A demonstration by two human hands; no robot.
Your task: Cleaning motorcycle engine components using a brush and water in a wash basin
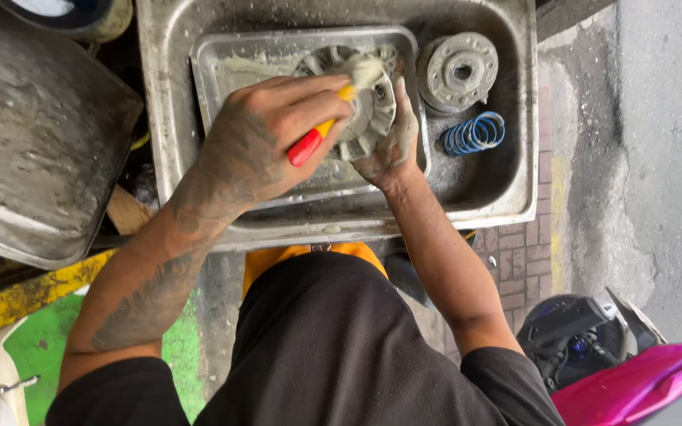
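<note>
My left hand (266, 138) grips a brush with a red and yellow handle (309, 143), its pale bristles (365, 72) pressed on a round finned metal part (365, 102). My right hand (392, 142) holds that part from below and to the right, tilted over a shallow metal tray (222, 67) smeared with pale liquid. The tray sits inside a larger steel basin (507, 181).
A grey round pulley part (458, 71) and a blue coil spring (474, 132) lie in the basin to the right of the tray. A dented metal container (33, 150) stands at left. A pink and black scooter (625, 363) is at lower right on paved ground.
</note>
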